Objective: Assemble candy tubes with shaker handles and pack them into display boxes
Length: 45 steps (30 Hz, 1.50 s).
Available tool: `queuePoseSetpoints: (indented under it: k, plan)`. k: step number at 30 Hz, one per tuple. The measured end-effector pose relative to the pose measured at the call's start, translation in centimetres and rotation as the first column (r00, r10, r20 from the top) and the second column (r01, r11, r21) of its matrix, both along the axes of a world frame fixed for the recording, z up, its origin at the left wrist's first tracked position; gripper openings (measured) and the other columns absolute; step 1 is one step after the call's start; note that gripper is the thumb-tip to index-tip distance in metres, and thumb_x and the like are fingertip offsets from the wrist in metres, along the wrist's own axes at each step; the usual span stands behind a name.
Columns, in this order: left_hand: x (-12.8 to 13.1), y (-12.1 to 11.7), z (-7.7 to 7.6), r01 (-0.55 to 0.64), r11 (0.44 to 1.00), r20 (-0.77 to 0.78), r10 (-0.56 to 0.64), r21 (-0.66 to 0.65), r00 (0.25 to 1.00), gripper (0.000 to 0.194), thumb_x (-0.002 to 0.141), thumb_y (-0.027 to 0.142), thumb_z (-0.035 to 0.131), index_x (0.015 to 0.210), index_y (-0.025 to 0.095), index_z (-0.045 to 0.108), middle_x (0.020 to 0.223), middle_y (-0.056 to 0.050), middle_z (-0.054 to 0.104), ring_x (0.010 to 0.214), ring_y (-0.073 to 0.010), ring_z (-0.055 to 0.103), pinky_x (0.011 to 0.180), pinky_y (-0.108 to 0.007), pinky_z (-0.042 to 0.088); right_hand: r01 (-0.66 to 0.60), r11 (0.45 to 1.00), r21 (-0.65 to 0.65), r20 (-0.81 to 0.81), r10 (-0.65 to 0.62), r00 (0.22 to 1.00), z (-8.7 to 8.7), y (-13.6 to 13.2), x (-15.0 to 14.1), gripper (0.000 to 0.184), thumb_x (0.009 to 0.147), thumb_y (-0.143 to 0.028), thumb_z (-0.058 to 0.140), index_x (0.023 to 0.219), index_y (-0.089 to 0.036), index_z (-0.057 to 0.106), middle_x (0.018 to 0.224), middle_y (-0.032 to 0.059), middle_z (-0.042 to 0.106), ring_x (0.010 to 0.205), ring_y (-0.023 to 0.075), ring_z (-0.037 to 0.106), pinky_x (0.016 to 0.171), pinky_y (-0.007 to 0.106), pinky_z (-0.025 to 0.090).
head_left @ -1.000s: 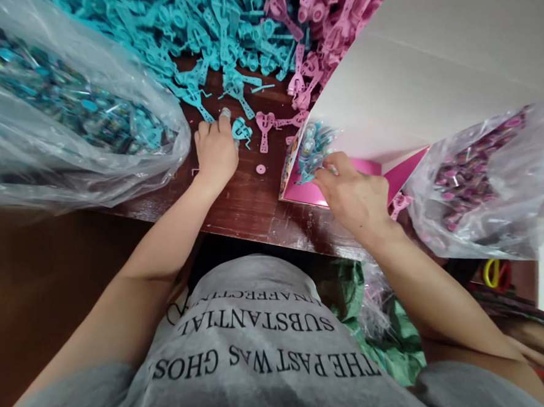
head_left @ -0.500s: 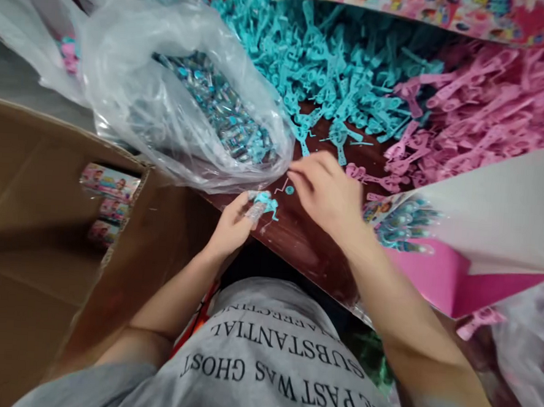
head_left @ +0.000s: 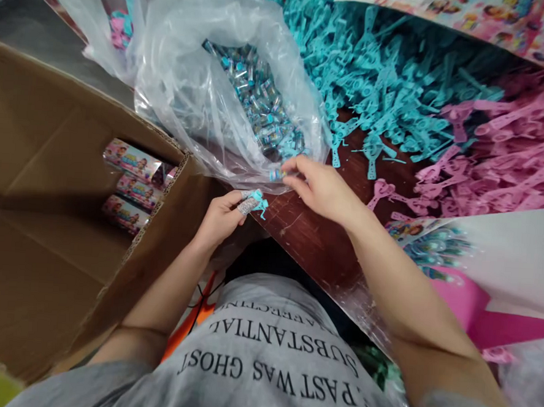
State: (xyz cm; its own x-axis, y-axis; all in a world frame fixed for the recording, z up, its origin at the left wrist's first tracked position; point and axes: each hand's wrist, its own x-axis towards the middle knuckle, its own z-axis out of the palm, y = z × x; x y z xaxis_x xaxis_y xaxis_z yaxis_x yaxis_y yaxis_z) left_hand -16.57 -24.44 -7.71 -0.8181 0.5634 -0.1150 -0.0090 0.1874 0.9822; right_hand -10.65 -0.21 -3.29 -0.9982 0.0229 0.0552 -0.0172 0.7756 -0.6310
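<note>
My left hand (head_left: 220, 217) is closed on a small teal plastic part (head_left: 255, 200) at the near edge of the dark wooden table (head_left: 315, 243). My right hand (head_left: 321, 185) reaches to the mouth of a clear plastic bag (head_left: 205, 89) and pinches a small teal-capped tube (head_left: 276, 174) there. The bag is full of similar small silver and teal tubes (head_left: 263, 114). The two hands are about a hand's width apart.
Heaps of teal plastic parts (head_left: 381, 69) and pink plastic parts (head_left: 500, 156) cover the far side of the table. An open cardboard box (head_left: 45, 214) at left holds colourful packs (head_left: 133, 179). A pink and white display box (head_left: 489, 272) with filled teal items stands at right.
The view swung left, bringing the cardboard box in. My left hand drew a teal part to the table's near edge. My right hand left the display box and reached the bag's mouth.
</note>
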Motion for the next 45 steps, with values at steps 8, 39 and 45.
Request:
queuePoseSetpoints:
  k: [8, 39, 45]
  plan:
    - [-1.5, 1.0, 0.4, 0.298, 0.954, -0.281, -0.296, -0.037, 0.913, 0.021, 0.096, 0.03, 0.067, 0.1, 0.023, 0.086, 0.099, -0.006, 0.081, 0.087, -0.0187, 0.072, 0.084, -0.029, 0.057, -0.16, 0.987, -0.03, -0.119, 0.156, 0.981, -0.1, -1.3, 4.5, 0.027, 0.11, -0.03, 0.052, 0.127, -0.024, 0.071, 0.126, 0.008, 0.078, 0.116, 0.0224, 0.073, 0.102, 0.04, 0.059]
    - [0.9, 1.1, -0.3, -0.086, 0.988, 0.357, 0.034, 0.131, 0.933, 0.044, 0.059, 0.044, 0.099, 0.088, 0.02, 0.079, 0.071, 0.001, 0.07, 0.058, -0.0092, 0.052, 0.052, -0.02, 0.042, 0.062, 0.992, 0.113, 0.056, -0.069, 0.996, -0.6, -1.1, 2.0, 0.028, 0.105, -0.029, 0.054, 0.131, -0.024, 0.064, 0.131, 0.0106, 0.072, 0.116, 0.0293, 0.068, 0.094, 0.044, 0.055]
    - [1.8, 2.2, 0.3, 0.183, 0.965, 0.305, -0.235, 0.189, 0.923, 0.036, 0.067, 0.042, 0.098, 0.088, 0.018, 0.082, 0.08, -0.002, 0.076, 0.068, -0.0123, 0.062, 0.072, -0.026, 0.056, -0.069, 0.997, -0.024, -0.028, 0.069, 0.997, 0.7, -1.8, 9.3, 0.027, 0.11, -0.039, 0.052, 0.127, -0.025, 0.067, 0.12, 0.0091, 0.074, 0.106, 0.0233, 0.071, 0.091, 0.038, 0.058]
